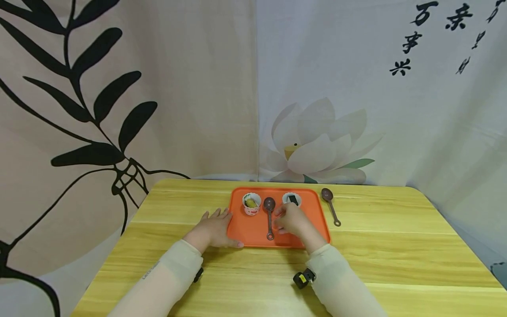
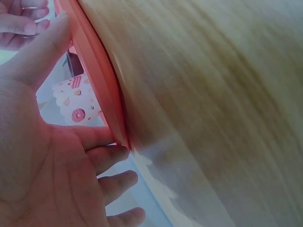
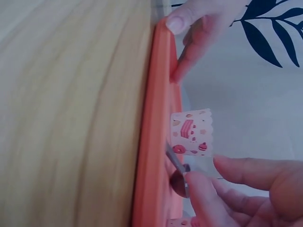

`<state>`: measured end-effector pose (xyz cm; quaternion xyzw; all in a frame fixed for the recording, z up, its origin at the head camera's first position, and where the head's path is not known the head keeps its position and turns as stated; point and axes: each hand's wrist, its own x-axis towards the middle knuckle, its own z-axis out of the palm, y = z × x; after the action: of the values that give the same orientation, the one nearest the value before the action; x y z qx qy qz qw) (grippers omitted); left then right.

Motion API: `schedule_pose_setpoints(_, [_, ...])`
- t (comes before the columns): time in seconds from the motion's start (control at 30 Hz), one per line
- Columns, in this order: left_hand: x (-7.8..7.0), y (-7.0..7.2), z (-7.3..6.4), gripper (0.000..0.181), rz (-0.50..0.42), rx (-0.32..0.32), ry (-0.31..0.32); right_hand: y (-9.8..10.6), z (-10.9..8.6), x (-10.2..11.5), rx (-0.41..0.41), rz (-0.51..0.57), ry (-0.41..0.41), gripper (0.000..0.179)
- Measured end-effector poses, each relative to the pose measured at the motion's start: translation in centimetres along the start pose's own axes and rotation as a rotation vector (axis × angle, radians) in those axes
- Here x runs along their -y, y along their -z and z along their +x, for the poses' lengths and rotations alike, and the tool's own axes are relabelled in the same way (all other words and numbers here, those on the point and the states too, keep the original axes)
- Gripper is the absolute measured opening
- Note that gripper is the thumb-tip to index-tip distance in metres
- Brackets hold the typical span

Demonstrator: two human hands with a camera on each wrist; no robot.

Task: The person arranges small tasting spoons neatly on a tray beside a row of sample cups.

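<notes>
My left hand [image 1: 214, 230] rests at the left corner of an orange tray [image 1: 253, 240], its fingers spread along the rim and its thumb at the front edge. Over the tray's right half is my right hand [image 1: 295, 220], fingers slightly bent and apart from the thumb, with nothing seen between them. A brown spoon [image 1: 269, 204] lies on the tray just left of that hand. Beyond the fingers stands a patterned paper cup [image 1: 286, 198] with a black piece in it, partly covered by the hand. Another paper cup [image 1: 251, 211] at the tray's left holds something yellowish.
A second brown spoon [image 1: 331, 207] lies on the wooden table [image 1: 396, 246], right of the tray. Behind the table hangs a printed curtain [image 1: 206, 88] with leaves, a lotus and black characters.
</notes>
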<state>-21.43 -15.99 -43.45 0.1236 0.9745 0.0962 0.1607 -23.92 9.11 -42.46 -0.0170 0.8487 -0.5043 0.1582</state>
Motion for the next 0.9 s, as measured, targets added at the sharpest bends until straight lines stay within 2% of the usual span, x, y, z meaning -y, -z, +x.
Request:
schedule_pose_setpoints(0.2, [0.0,0.0,0.0,0.113,0.005,0.002,0.000,0.7,-0.8,0.4,0.008,0.011,0.022,0.020])
schedule_pose_setpoints(0.7, [0.0,0.1,-0.1,0.113,0.008,0.010,0.007,2.2,-1.9,0.8,-0.038,-0.060,0.065,0.017])
schedule_pose_setpoints(0.9, [0.0,0.0,-0.1,0.113,-0.006,0.006,0.008,2.9,-2.3,0.7,-0.041,-0.038,0.073,0.018])
